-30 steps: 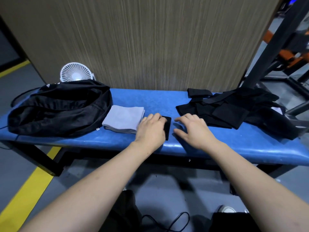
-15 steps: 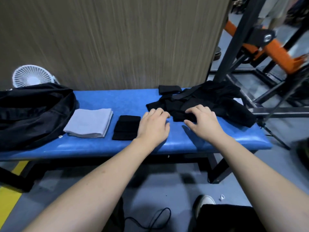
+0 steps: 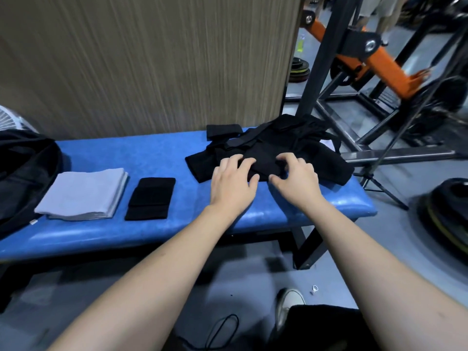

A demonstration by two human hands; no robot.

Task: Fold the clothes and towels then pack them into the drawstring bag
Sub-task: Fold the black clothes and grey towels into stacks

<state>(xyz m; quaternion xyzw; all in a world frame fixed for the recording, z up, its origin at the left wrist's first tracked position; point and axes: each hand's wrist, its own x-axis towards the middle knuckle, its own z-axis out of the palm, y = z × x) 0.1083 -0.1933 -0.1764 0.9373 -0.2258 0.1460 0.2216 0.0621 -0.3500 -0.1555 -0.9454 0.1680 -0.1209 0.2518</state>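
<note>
Gym floor, grey, with a wood-grain partition (image 3: 152, 59) standing behind a blue padded bench (image 3: 162, 229). Black steel rack frame with orange arms (image 3: 359, 54) at the far right; stacked weight plates (image 3: 448, 219) lie on the floor at the right edge. A white fan (image 3: 10, 121) shows partly at the left edge, behind the bag.

On the bench, left to right:
- Black drawstring bag (image 3: 22, 173), slumped at the left end, cut off by the frame.
- Folded grey towel (image 3: 83, 195), squared, just beside the bag.
- Folded black cloth (image 3: 151, 198), a small rectangle, just beside the towel and apart from it.
- Heap of unfolded black clothes (image 3: 283, 148) at the right end, rumpled, with strap-like pieces on top and a small white patch at its far right side.

Hands: both reach forward onto the near edge of the heap. Left hand (image 3: 234, 179) lies palm down, fingers fairly straight, tips resting on the black fabric. Right hand (image 3: 296, 178) has its fingers curled, fingertips digging into the fabric; whether it has a fold truly pinched cannot be told, as black cloth and motion blur hide the contact.

Below the bench: a black cable (image 3: 222, 330) on the floor and a white shoe (image 3: 286, 305) near the bottom edge.
</note>
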